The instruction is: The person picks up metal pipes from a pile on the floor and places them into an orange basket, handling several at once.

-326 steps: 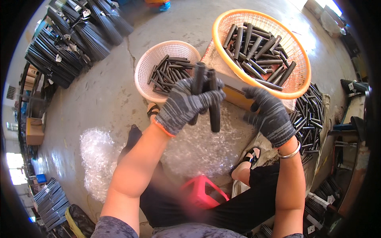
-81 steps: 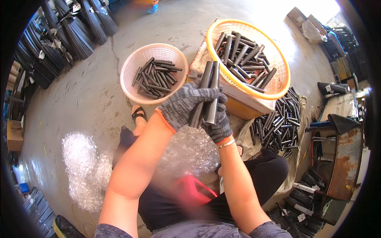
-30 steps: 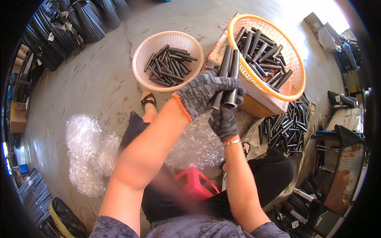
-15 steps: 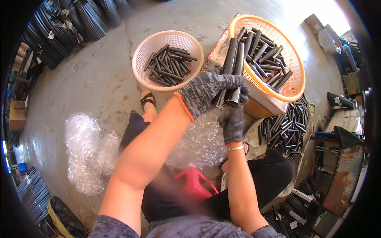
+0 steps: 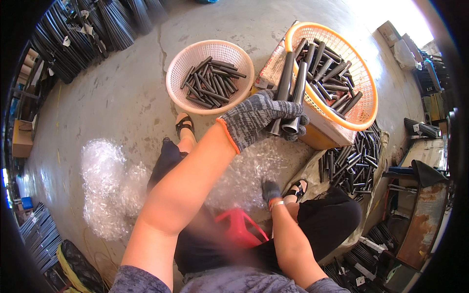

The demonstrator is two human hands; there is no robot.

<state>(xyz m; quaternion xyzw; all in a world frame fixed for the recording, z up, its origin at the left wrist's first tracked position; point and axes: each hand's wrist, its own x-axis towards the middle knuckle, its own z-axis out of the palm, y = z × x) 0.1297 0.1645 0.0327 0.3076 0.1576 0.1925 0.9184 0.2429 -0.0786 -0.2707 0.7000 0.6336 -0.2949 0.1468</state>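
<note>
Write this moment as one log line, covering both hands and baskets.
left hand: holds two black tubes | right hand: near clear plastic film | pale pink basket: black pieces inside | orange-rimmed basket: black tubes inside

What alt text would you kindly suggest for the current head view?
Two black tubes rest in a person's gloved left grip, tilted, near an orange-rimmed basket of similar tubes. The gloved right grip is lower, near clear plastic. A smaller pale basket of tubes stands left; a tube heap lies right.
</note>
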